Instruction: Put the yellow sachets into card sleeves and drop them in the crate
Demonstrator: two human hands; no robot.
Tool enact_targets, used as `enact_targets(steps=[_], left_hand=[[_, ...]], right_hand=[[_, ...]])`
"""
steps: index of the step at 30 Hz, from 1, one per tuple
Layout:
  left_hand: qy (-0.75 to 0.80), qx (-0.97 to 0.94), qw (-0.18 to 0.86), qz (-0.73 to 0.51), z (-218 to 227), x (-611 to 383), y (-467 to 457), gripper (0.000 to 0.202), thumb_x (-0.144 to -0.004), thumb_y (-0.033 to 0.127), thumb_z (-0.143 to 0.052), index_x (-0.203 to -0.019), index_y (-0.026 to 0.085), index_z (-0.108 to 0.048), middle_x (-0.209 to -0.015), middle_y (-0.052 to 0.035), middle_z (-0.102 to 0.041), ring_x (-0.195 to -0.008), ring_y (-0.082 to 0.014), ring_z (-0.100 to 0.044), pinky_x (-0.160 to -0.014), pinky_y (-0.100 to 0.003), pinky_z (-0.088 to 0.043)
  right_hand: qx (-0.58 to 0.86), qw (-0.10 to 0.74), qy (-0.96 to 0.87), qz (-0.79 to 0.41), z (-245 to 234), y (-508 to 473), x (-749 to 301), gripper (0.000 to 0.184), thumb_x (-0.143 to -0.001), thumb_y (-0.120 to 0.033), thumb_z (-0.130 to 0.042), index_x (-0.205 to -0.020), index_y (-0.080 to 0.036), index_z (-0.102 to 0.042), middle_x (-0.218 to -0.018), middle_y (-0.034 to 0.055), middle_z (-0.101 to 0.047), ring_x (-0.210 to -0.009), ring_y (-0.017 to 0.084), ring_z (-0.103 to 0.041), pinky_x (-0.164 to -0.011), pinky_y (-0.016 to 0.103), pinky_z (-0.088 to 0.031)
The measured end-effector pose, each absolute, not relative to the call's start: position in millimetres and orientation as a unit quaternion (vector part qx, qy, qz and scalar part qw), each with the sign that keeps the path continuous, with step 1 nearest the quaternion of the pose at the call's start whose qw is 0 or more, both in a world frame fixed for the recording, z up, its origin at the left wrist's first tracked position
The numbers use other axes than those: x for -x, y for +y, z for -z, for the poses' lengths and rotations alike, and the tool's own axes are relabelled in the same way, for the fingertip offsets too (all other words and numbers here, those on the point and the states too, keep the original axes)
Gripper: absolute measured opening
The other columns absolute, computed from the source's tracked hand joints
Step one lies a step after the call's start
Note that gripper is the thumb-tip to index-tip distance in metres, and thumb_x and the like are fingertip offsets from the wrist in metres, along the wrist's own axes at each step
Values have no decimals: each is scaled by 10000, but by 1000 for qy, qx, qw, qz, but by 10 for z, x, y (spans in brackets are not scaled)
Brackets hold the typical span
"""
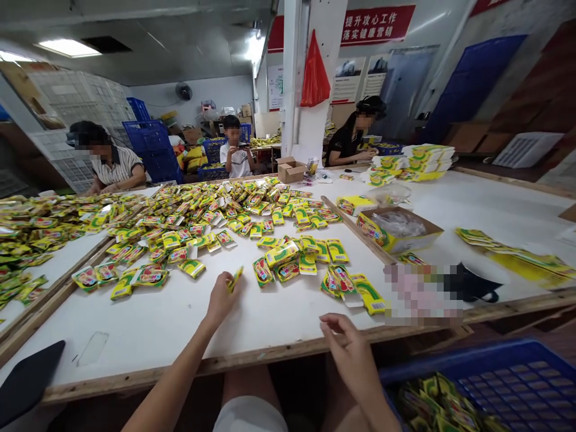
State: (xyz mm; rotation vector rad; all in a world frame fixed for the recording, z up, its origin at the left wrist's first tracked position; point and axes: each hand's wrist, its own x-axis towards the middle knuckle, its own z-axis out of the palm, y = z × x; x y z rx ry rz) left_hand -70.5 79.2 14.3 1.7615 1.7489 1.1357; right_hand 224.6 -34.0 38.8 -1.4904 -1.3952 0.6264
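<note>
Over the white tabletop (274, 321), my left hand (220, 300) is closed on a small yellow-and-green box (234, 279), held edge-on by the fingertips. My right hand (353, 348) hovers at the table's front edge, fingers loosely bent and apart, with nothing visible in them. Just beyond it lie several small yellow boxes (369, 294) with red-and-green fronts, some with white flaps sticking out. A cluster of the same boxes (282, 253) sits between and ahead of my hands. One single box (192, 268) rests to the left of my left hand.
A wide heap of boxes (211, 201) spreads across the far table. Wooden strips (360, 234) divide the surface. To the right stand an open carton (405, 231) with clear plastic and a dark cup (470, 282). A blue crate (508, 384) holds packets below. Several people sit around the table.
</note>
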Motion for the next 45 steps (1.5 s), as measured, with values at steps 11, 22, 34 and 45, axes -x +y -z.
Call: enact_targets(steps=[11, 22, 34, 45], left_hand=[[427, -506, 520, -540, -83, 56, -29, 418, -841, 343, -601, -1172, 257, -361, -951, -42, -658, -836, -173, -645, -758, -304, -492], [430, -616, 506, -423, -143, 195, 80, 371, -839, 261, -554, -1202, 225, -486, -970, -53, -655, -853, -187, -643, -743, -299, -504], [412, -534, 510, -534, -92, 83, 119, 390, -793, 293, -657, -1148, 220, -514, -985, -66, -677, -895, -204, -654, -777, -313, -516], [449, -563, 461, -518, -167, 59, 88, 215, -818, 334, -623, -950, 173, -672, -994, -85, -696, -946, -220, -635, -852, -322, -489]], right_hand=[[448, 560, -518, -466, -117, 128, -1285, 254, -840, -282, -542, -1077, -227, -470, -911, 51, -678, -791, 193, -674, -713, 312, -549], [440, 474, -620, -444, -67, 107, -1539, 311, -834, -194, -522, -1134, -264, -483, -939, 11, -627, -739, 159, -671, -667, 271, -531], [455, 452, -645, -415, -166, 421, -1541, 160, -807, -289, -569, -716, -180, -643, -702, 13, -641, -680, 169, -592, -654, 271, -474], [407, 492, -675, -371, -258, 220, -1521, 112, -835, -253, -578, -876, -202, -669, -911, 45, -671, -839, 176, -624, -725, 279, -507]])
